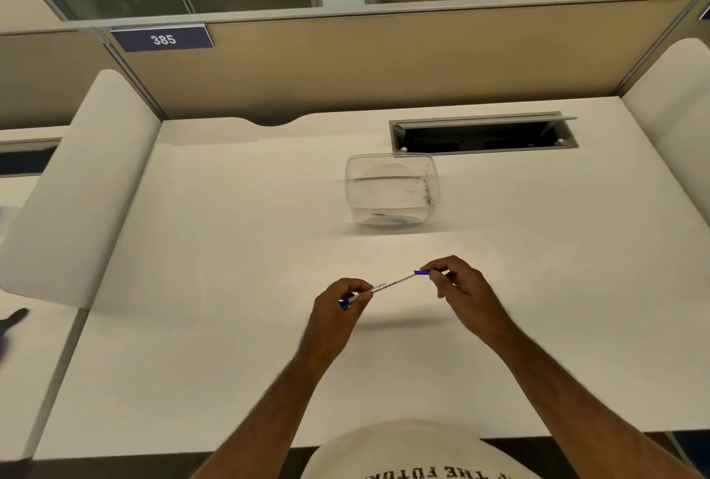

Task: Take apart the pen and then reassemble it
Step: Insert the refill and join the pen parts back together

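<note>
Head cam | your left hand (340, 301) pinches the white pen (388, 283) at its blue tip end | right hand (461, 286) grips the blue cap end | pen's held above the desk (230, 286), near the clear plastic container (392, 188)

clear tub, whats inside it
The tub looks almost empty: a few small dark specks lie along its right wall. Glare hides whether anything clear rests on its bottom.

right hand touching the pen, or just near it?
Touching. Head view: the right hand pinches the blue end of the pen between its fingertips; no gap shows.
</note>
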Action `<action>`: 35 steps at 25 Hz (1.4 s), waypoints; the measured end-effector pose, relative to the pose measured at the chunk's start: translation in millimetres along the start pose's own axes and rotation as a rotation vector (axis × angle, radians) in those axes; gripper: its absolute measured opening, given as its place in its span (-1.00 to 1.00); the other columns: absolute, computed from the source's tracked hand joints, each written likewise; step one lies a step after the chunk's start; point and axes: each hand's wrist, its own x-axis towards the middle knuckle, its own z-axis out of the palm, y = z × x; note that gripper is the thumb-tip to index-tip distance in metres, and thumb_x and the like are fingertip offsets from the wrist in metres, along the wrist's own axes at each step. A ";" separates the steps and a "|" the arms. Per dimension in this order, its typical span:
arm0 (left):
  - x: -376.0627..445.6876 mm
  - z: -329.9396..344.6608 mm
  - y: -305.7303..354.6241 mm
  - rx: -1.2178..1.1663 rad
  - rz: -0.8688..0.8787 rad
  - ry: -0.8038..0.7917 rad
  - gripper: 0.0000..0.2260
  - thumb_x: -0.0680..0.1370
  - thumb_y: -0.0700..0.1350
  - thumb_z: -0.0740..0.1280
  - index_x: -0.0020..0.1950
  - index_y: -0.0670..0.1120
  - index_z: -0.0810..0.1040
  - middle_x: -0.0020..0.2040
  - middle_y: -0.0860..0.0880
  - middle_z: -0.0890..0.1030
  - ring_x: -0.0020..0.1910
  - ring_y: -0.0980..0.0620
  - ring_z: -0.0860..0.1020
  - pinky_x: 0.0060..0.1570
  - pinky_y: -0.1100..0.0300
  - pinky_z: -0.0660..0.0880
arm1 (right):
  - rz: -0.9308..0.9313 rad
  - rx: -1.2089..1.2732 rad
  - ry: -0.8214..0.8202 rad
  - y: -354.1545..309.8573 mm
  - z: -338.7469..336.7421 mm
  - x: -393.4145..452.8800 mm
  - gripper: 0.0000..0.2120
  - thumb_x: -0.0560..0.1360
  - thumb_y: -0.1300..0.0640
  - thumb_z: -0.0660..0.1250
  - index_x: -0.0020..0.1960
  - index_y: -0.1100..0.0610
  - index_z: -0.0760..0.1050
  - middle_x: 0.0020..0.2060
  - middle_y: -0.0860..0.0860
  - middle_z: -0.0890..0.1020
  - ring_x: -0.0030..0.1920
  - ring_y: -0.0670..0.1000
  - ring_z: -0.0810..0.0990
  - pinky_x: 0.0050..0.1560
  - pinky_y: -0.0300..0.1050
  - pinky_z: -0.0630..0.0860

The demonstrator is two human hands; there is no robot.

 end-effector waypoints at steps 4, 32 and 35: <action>-7.0 -4.5 0.0 0.001 0.011 -0.015 -0.91 0.58 -0.12 0.46 -0.01 0.08 0.69 -0.05 0.16 0.71 -0.05 0.18 0.61 -0.05 0.42 0.50 | -0.107 -0.080 -0.040 1.6 -5.0 -8.6 -0.77 0.63 0.27 0.32 0.06 -0.02 0.66 -0.03 -0.16 0.60 -0.18 -0.05 0.58 -0.18 -0.33 0.47; -7.7 -5.8 0.5 0.032 0.051 -0.043 -0.90 0.56 -0.14 0.48 -0.02 0.07 0.72 -0.09 0.14 0.71 -0.09 0.16 0.60 -0.07 0.38 0.48 | -0.002 -0.100 -0.143 2.6 -6.1 -15.3 -0.95 0.63 0.03 0.35 0.04 -0.07 0.59 -0.15 -0.06 0.67 -0.25 -0.01 0.64 -0.11 -0.10 0.57; -7.3 -4.1 1.0 0.031 0.059 -0.055 -0.90 0.56 -0.14 0.47 -0.01 0.07 0.72 -0.08 0.13 0.71 -0.08 0.14 0.60 -0.07 0.37 0.48 | -0.008 -0.147 -0.157 0.6 -5.1 -14.4 -0.91 0.63 0.06 0.35 -0.06 -0.04 0.58 -0.19 -0.05 0.68 -0.26 -0.01 0.66 -0.14 -0.12 0.56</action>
